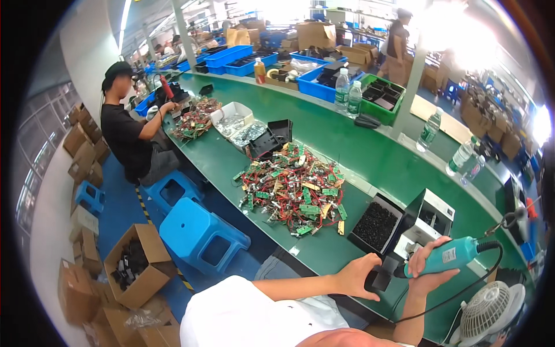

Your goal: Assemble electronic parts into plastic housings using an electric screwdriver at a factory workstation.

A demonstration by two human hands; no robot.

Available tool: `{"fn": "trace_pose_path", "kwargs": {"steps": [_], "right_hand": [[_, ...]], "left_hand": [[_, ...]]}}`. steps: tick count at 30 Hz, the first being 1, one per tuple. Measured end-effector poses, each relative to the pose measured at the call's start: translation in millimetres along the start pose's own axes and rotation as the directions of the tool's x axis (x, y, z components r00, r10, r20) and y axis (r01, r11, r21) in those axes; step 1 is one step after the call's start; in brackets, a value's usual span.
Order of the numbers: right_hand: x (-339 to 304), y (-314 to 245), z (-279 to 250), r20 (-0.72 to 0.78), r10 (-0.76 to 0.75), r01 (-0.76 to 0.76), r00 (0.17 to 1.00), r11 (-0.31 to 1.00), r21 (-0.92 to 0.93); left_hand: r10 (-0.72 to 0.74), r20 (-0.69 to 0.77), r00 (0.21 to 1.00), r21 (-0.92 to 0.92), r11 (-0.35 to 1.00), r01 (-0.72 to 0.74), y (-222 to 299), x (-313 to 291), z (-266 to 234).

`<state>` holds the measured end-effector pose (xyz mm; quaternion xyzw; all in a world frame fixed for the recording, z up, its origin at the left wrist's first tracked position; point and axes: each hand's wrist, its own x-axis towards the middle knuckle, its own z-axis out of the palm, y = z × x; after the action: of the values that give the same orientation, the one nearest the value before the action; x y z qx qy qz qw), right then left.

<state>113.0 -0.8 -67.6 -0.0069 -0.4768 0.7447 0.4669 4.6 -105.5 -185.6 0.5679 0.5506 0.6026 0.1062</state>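
Lower right of frame: right hand [426, 263] wraps the rigid teal electric screwdriver [448, 254]; left hand [358, 276] pinches a small, light black part [381, 276] over the green tabletop [324, 246].

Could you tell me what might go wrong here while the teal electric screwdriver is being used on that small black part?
1. The left hand holds the small black part right beside the teal electric screwdriver in the right hand; a slipped tip might hit fingers.
2. The black cord loops toward the white fan and could snag.
3. The tray of black screws sits close and could be knocked.
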Motion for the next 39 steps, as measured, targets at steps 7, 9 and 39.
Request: {"fn": "trace_pose_path", "kwargs": {"steps": [7, 9, 39], "right_hand": [[6.4, -20.4, -14.0, 0.156, -0.201, 0.197, 0.967, 0.980, 0.039], [8.7, -30.1, -36.1, 0.114, -0.305, 0.312, 0.945, 0.949, -0.045], [3.2, 5.8, -155.0, -0.265, -0.657, 0.149, 0.706, 0.504, -0.851]], "left_hand": [[0.131, -0.080, 0.988, 0.230, 0.967, -0.109, -6.6, -4.5, 8.8], [0.034, -0.042, 0.999, 0.191, 0.981, -0.025, 1.5, -5.4, -3.7], [-0.005, -0.270, 0.963, -0.343, 0.935, -0.092, -16.4, 259.7, -2.6]]}}
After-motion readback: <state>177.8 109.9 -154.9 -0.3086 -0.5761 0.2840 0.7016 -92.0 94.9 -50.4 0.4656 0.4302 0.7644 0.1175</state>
